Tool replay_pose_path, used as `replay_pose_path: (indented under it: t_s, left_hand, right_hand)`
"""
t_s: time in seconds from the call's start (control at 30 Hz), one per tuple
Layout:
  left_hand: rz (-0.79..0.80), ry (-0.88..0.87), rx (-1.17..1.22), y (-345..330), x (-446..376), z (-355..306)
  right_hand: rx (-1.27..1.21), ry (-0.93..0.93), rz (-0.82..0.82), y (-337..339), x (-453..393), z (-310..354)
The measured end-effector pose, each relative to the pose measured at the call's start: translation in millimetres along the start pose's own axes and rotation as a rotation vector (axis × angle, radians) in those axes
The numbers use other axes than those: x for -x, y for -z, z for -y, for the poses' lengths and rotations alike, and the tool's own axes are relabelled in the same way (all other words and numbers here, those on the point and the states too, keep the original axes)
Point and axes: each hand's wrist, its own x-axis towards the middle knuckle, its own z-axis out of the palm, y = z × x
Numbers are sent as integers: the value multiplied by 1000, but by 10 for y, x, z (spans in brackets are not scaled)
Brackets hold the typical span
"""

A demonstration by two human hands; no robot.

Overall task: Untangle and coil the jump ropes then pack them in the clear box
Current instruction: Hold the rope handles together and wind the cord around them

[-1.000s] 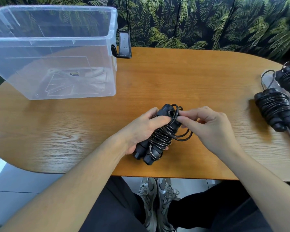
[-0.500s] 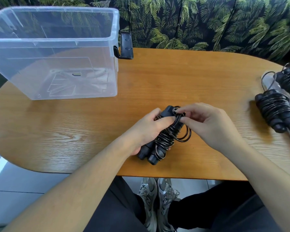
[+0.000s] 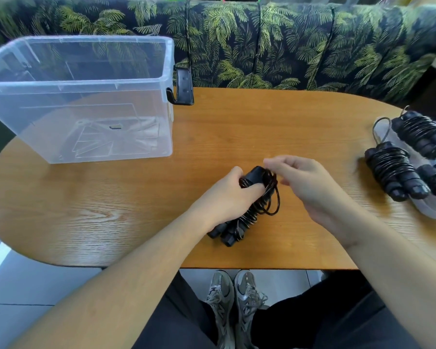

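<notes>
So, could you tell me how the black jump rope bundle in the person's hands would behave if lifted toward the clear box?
The black jump rope bundle would probably lift as one piece, since cord wraps both handles. The loose loops by the right hand look floppy and might unwind. The left hand grips it easily, so it seems light.

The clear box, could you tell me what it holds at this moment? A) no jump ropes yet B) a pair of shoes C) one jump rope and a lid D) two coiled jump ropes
A: the clear box shows only its bare bottom, while the jump rope in the hands and the other coiled ropes are outside it.
</notes>
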Motion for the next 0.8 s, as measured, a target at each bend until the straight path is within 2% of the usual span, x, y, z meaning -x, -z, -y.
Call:
replay_pose_path:
  t_s: [0.07, 0.1, 0.3, 0.37, 0.5, 0.6, 0.8]
  left_hand:
    - [20, -3, -69, -13, -8, -51]
    - [19, -7, -69, -15, -12, -71]
    - [60, -8, -77, -5, -18, -136]
    - [77, 0, -108, -28, -36, -148]
    - [28, -4, -116, -87, -98, -216]
    - [-1, -16, -77, -152, -153, -268]
    - [-44, -90, -47, -506, -321, -434]
  right_hand:
    - [-387, -118, -46, 42, -70, 1]
    - [-491, -144, -54, 72, -106, 1]
    - [-695, -227, -80, 282, -166, -72]
    - [-680, -250, -103, 337, -153, -127]
    - [-434, -260, -115, 456, -8, -211]
    - [-390, -222, -126, 591, 160, -251]
    - [-253, -202, 55, 712, 323, -326]
